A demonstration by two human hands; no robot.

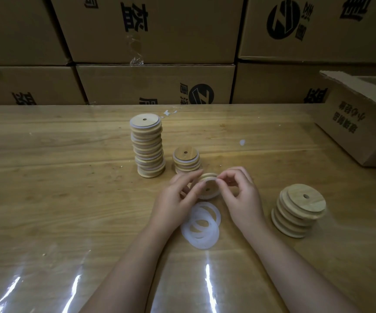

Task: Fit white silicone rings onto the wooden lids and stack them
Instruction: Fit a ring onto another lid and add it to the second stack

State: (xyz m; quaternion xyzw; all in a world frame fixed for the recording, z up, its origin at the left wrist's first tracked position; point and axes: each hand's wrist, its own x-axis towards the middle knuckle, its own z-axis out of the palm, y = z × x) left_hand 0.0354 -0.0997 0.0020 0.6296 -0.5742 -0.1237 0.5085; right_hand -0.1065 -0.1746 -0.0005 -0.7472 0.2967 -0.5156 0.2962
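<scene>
A round wooden lid [209,185] with a small centre hole is held tilted above the table between both hands. My left hand [178,197] grips its left edge, and my right hand [241,195] pinches a white ring at its upper right rim. A loose pile of white silicone rings [201,224] lies on the table just below the hands. A tall stack of ringed lids [148,146] stands behind, with a short ringed stack [186,159] to its right. A leaning stack of bare wooden lids [298,210] sits at the right.
The wooden table [58,177] is covered with shiny clear film. A wall of printed cardboard boxes [155,84] lines its far edge. An open carton [363,118] lies at the back right. Small white scraps [242,142] dot the tabletop.
</scene>
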